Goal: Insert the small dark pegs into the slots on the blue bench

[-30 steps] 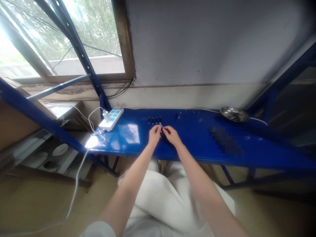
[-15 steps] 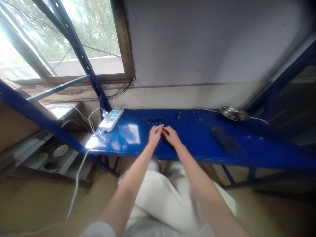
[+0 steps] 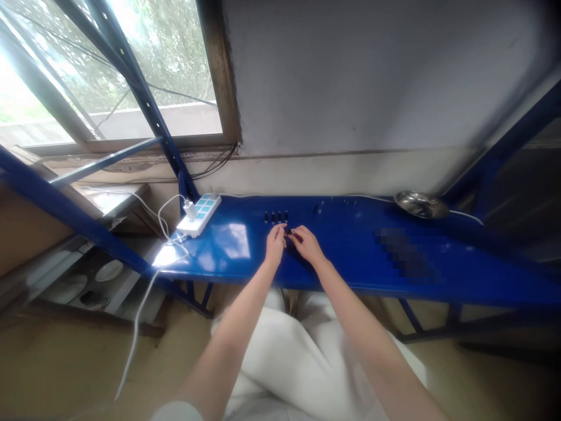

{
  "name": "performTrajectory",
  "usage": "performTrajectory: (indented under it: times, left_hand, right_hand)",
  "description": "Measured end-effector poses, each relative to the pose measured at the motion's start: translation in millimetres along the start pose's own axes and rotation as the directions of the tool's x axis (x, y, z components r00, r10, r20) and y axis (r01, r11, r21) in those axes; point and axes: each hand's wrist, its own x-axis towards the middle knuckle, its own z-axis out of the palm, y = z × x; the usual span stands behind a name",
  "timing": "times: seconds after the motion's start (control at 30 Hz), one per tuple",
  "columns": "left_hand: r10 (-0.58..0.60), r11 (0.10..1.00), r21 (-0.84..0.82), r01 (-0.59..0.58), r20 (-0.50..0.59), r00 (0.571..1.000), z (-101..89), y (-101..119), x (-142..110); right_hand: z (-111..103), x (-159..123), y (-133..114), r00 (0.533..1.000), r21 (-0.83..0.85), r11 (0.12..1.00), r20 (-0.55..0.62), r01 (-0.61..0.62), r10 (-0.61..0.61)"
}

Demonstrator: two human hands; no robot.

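Observation:
Over the blue table, my left hand (image 3: 275,241) and my right hand (image 3: 308,242) meet almost fingertip to fingertip. A small dark tube-like piece (image 3: 297,237) with a reddish tint is pinched in my right fingers. The fingers of my left hand are closed at its left end; whatever they grip is too small and covered to name. Just beyond the left hand stands a short row of several small black tubes with pale ends (image 3: 279,217). Farther right lie a small black piece (image 3: 315,209) and a clear one (image 3: 321,206) beside it.
A white power strip (image 3: 200,215) with a plugged-in charger sits at the table's left end, its cable trailing down. A shiny metal bowl (image 3: 421,204) stands at the back right. Several tiny parts (image 3: 349,202) lie near the back edge. A pixelated dark object (image 3: 405,254) lies right.
The fingertips have drawn slightly apart, showing more of the dark piece between the hands. The view has shifted a little; the row of tubes stands as before.

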Motion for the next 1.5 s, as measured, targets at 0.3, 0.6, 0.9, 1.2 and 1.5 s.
performTrajectory:
  times: [0.3,0.6,0.9,1.2,1.5]
  left_hand:
    - [-0.063,0.995,0.078,0.065,-0.024,0.998,0.3,5.1,-2.6]
    - [-0.101,0.99,0.099,0.102,-0.022,0.995,1.5,3.4,0.9]
    - [-0.123,0.984,0.132,0.122,-0.006,0.992,0.8,5.5,0.6]
    - [-0.117,0.984,0.133,0.116,-0.002,0.993,0.9,6.5,-0.8]
    - [-0.106,0.985,0.134,0.105,0.004,0.994,0.0,7.5,-1.4]
  right_hand:
    - [-18.8,21.2,18.9,0.909,0.052,0.918,-0.132,-0.392,0.396]
    - [-44.0,55.8,78.3,0.848,-0.238,0.817,-0.226,-0.525,0.479]
    - [-37.3,68.0,81.0,0.788,-0.355,0.706,-0.206,-0.613,0.581]
    - [-36.8,69.0,84.9,0.787,-0.383,0.691,-0.217,-0.613,0.578]
    - [-36.1,70.9,84.6,0.761,-0.372,0.667,-0.235,-0.646,0.605]
